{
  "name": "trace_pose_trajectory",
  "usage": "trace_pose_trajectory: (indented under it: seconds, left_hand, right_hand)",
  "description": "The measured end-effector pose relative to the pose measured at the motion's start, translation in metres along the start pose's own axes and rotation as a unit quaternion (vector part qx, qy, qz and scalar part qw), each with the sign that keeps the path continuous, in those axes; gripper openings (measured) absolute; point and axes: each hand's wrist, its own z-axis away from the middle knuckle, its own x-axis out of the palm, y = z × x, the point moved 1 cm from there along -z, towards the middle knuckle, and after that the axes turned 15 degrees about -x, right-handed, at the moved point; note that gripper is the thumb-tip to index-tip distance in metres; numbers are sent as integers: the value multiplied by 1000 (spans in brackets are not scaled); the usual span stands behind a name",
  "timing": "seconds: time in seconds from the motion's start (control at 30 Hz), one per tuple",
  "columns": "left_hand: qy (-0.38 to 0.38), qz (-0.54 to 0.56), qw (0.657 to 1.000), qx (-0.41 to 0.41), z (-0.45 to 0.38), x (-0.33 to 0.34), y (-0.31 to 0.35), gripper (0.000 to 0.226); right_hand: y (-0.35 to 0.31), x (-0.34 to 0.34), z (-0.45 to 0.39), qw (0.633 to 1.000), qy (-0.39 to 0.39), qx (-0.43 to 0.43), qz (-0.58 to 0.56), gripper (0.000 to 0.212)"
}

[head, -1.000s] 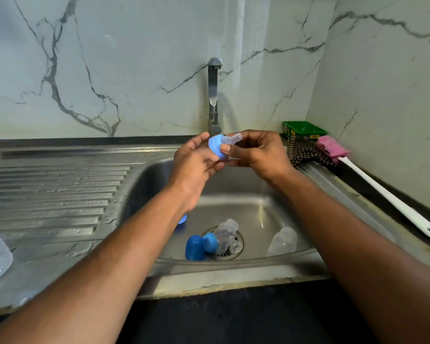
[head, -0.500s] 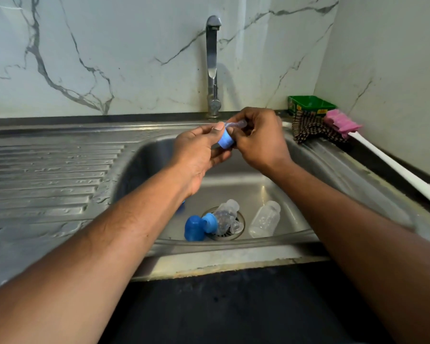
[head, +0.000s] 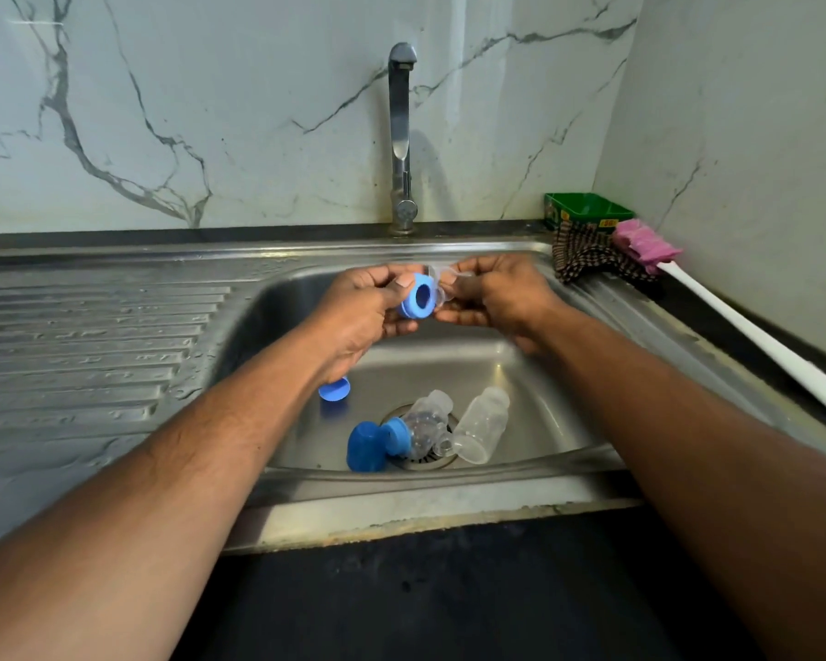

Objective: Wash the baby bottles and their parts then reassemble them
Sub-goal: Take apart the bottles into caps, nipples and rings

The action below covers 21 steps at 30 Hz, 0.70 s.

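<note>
Left hand: the left hand is gripping a blue plastic screw ring, thumb on the top rim, fingers curled under; the ring's open hole is facing the camera and slightly right.
Right hand: the right hand is pinching a clear silicone teat between thumb and fingertips, fingers curled round it; the exact finger lay is partly hidden by the teat's transparency.
Key relation: teat is sitting just right of the ring, touching or nearly touching its rim; I cannot tell which. The teat's long axis is running roughly left-right, in line with the ring's hole. Both hands are meeting above the basin, level with each other; neither is nearer.
Step, as judged: ring and teat are being separated, or fed together; the frame alone is not settling it.
Next move: likely depending on keeping the teat's axis square to the hole.
Below the hands: steel sink basin is holding a small blue round cap, a blue domed cover beside a second blue ring, and two clear plastic bottles lying on their sides over the drain.
Behind: chrome tap, no water visibly running.
Far right: white-handled brush with pink head is lying on the counter.
</note>
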Motion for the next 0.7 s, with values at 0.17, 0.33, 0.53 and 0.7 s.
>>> trace_pose_trajectory:
  seconds: [0.17,0.33,0.53,0.7]
  left_hand:
    - [66,-208,976,-2,-12,-8,-13,38]
    - [130,-346,929,30,-18,-17,-9,64]
    - [126,-495,857,71,-1,-9,6,70]
    - [130,-503,843,138,43,-2,27,56]
  right_hand:
    - [14,6,2,976,-41,-6,215,17]
    - [16,12,-2,954,6,-43,296,67]
    - [15,17,3,925,-55,-43,373,53]
    - [-10,35,27,922,-88,-115,359,48]
